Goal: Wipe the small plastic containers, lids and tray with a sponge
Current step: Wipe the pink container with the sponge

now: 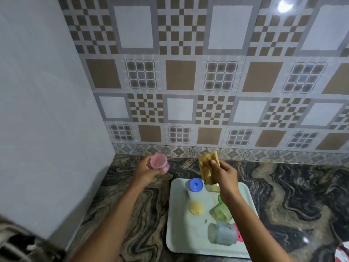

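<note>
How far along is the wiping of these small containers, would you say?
Done: nothing I can confirm as wiped. In hand: the left hand holds the pink container, the right hand grips the sponge beside it, apart from it. Left: the blue-lidded container, yellow piece, green container and grey container on the tray, plus the tray itself.

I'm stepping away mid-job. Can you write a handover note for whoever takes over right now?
Left hand: holds the pink container, left of the tray.
Right hand: grips the sponge, apart from the container.
On the tray: blue lid, yellow lid, green container and clear container, both on their sides.
Done: cannot tell what is wiped.
Left: wipe the pink container, then the rest and the tray.
</note>
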